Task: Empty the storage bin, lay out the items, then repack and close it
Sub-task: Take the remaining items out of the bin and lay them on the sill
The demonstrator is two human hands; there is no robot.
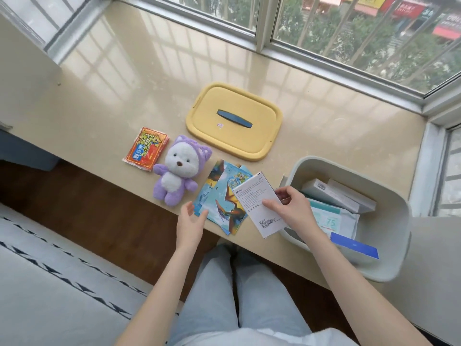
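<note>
Gripping a white box (pixel 259 204) beside the storage bin (pixel 389 258), right hand (pixel 293 208) hovers over dinosaur cards (pixel 219 196); left hand (pixel 190 224) open, empty, nearby.

Glossy stone-like sill (pixel 154 78), matt plastic lid (pixel 249 143) and bin (pixel 396 206), fluffy plush toy (pixel 178 171), shiny foil packet (pixel 146 148), matt card box (pixel 259 203).

We log the tabletop (pixel 104 101) from left to right along its near edge: a packet (pixel 146 149), a plush toy (pixel 178 169) just beside it, then overlapping picture cards (pixel 219 196). The lid (pixel 234 121) lies behind the toy and cards. The storage bin (pixel 331 164) sits at the far right, with boxes (pixel 334 194) and a pouch (pixel 329 221) in it. Between the cards and the bin, the right hand (pixel 291 208) holds a flat box (pixel 257 203) over the cards' right edge.
</note>
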